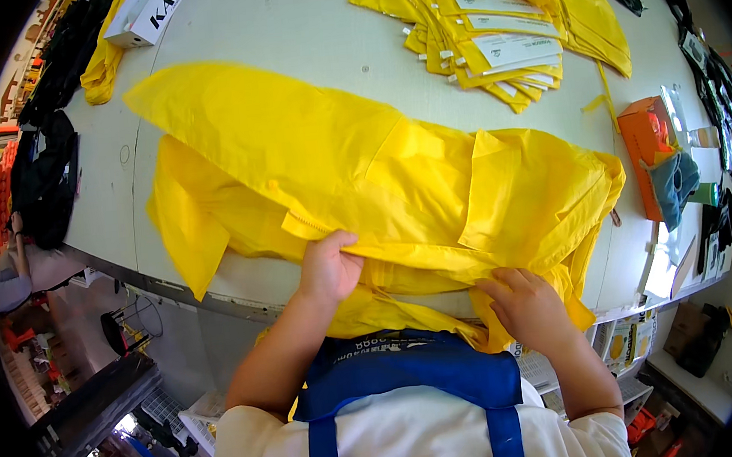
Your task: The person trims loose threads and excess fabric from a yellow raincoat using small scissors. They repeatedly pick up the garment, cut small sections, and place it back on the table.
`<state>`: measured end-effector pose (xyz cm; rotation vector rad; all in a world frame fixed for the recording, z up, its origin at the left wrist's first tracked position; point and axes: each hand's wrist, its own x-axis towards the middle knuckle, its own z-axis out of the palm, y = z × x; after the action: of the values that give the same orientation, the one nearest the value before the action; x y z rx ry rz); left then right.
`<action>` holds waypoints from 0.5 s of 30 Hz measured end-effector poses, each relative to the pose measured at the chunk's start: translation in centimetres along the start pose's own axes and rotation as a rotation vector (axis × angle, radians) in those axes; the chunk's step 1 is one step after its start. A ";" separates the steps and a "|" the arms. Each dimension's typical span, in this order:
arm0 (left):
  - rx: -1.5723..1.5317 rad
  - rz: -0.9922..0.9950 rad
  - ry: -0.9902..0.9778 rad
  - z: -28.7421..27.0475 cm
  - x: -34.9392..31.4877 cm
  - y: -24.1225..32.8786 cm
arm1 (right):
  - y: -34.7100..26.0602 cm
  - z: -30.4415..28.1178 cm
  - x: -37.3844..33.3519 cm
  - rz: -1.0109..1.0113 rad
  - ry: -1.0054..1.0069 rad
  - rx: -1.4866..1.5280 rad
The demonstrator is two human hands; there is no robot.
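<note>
Garment (405,174) | long axis UL to LR | L hand (331,270) pinching nr edge | R hand (528,304) on edge, grip unclear

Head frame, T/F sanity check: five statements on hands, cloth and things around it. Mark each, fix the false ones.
1. The left hand grips the near edge of the spread yellow cloth. True.
2. The right hand is raised well clear of the cloth. False: its fingers touch the cloth by the near edge.
3. A pile of yellow pieces with white labels lies beyond the spread cloth. True.
4. The orange box stands to the left of the spread cloth. False: it stands to the right.
5. The person wears a blue apron over a white top. True.
</note>
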<state>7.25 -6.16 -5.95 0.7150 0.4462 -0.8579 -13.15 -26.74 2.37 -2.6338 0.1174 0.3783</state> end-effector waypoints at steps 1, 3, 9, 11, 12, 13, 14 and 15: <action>0.016 -0.009 -0.009 -0.7 -1.2 -0.3 | -0.2 -0.1 0.1 0.041 -0.056 0.081; 0.055 -0.018 -0.047 -2.0 -3.2 -0.9 | -1.6 0.0 1.7 0.225 0.190 0.219; 0.149 -0.013 -0.075 -5.5 -6.7 -3.0 | -0.1 4.5 8.4 0.451 0.552 -0.072; 0.139 -0.030 -0.055 -6.9 -7.2 -3.5 | 2.4 4.9 8.0 0.545 0.442 0.155; 0.139 -0.029 -0.046 -8.0 -7.2 -3.8 | 4.4 4.4 7.0 0.577 0.376 0.387; 0.140 -0.031 -0.038 -8.4 -7.3 -4.1 | 5.1 3.9 6.4 0.608 0.307 0.621; 0.139 -0.031 -0.049 -8.5 -7.4 -4.3 | 5.2 3.8 6.0 0.631 0.447 0.957; 0.138 -0.030 -0.060 -8.5 -7.5 -4.5 | 4.6 4.1 6.0 0.588 0.548 0.695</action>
<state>-1.37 1.91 -8.82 0.8091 0.3473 -0.9427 -9.11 -28.99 -4.91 -1.8942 1.0133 -0.1958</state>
